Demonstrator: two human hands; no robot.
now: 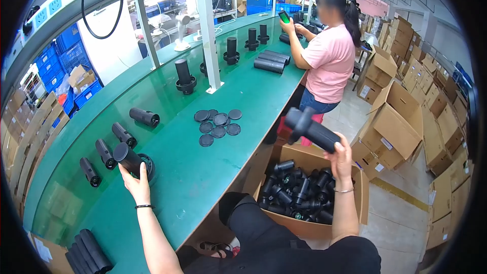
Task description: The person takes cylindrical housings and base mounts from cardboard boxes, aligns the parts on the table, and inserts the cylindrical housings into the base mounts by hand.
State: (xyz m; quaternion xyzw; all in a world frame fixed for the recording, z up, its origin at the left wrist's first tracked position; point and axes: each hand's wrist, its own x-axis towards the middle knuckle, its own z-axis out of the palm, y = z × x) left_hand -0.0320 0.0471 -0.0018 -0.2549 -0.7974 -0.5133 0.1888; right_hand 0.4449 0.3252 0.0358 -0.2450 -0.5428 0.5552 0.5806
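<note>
Left hand (137, 185): gripping one black capped cylinder (130, 161) by its side, ringed base on the green surface (241, 91) just beyond the fingers; best kept upright, with light, even pressure low on the body. Right hand (341, 157): gripping one black flanged tube (318, 134) by its plain end, flange pointing away and to the left, open carton (361, 198) of like parts below; a firm hold and level wrist advised, the weight probably lying flange-side, and clearance from the surface edge left of that hand.
</note>
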